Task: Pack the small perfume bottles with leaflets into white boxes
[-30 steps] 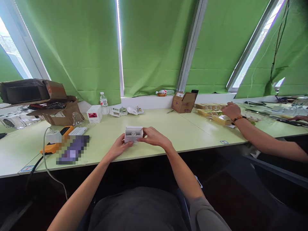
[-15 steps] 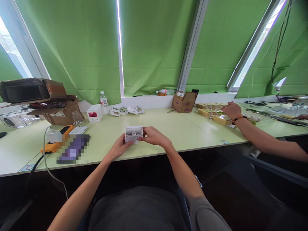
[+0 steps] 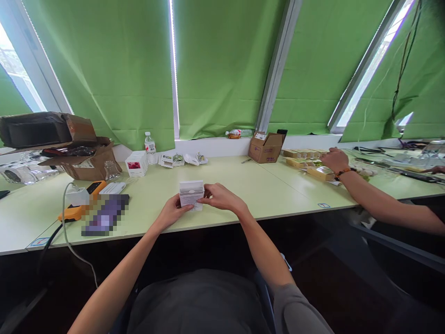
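Observation:
Between my two hands, over the front part of the table, is a small white cardboard box (image 3: 191, 196) with fine print on its near side and its top flap raised. My left hand (image 3: 171, 214) grips the box at its left side, the thumb lying across the lower front. From the right, my right hand (image 3: 222, 197) holds it by the right edge, thumb on the front. Most of the inside of the box cannot be made out.
A white box with a red picture (image 3: 136, 164) and a water bottle (image 3: 150, 147) stand behind. Cardboard boxes (image 3: 74, 160) are piled at left, near an orange device (image 3: 73, 213). A brown carton (image 3: 267, 148) stands right of centre; another person's hand (image 3: 335, 161) works among small boxes.
The white box has tilted, so more of its printed near side shows and less of its inside. Both hands keep their hold, shifting only slightly.

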A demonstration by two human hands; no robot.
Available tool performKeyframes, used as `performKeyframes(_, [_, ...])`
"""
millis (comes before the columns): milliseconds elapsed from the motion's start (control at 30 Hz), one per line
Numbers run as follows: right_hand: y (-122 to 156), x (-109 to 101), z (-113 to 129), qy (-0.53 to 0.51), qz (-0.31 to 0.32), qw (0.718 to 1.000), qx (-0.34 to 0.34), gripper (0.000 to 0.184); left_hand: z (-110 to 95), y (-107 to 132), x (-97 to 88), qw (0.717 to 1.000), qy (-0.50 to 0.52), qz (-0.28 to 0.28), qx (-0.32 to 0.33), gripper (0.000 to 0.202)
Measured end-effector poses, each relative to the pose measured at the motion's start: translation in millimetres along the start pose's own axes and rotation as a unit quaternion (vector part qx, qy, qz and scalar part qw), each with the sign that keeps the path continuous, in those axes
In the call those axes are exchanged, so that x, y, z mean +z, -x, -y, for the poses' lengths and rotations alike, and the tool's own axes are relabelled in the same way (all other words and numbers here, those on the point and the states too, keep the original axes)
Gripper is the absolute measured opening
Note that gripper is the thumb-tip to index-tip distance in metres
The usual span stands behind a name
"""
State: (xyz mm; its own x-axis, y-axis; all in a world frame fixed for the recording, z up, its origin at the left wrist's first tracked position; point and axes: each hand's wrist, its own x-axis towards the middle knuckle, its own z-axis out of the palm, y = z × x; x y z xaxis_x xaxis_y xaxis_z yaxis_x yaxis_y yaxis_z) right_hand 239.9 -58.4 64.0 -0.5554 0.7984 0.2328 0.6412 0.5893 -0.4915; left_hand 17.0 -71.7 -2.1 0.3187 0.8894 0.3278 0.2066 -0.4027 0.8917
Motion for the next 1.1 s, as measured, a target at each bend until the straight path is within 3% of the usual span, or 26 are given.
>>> performKeyframes(467, [2, -2, -2, -0.009, -0.013, 1.000, 0.006, 0.034, -10, 0, -3.0, 0.999, 0.024, -0.039, 0.022, 0.043])
performKeyframes(800, [6, -7, 3, -0.023, -0.063, 0.998, 0.003, 0.032, -20, 4, -11.6, 0.973, -0.059, -0.187, 0.119, 0.048])
performKeyframes(967, [11, -11, 9, -0.058, -0.112, 0.992, -0.017, 0.043, -27, 7, -13.3, 0.965, -0.140, -0.171, 0.143, 0.043])
performKeyframes(1100, [12, -12, 14, -0.052, -0.110, 0.991, -0.052, 0.033, -28, 6, -13.5, 0.962, -0.155, -0.155, 0.162, 0.033])
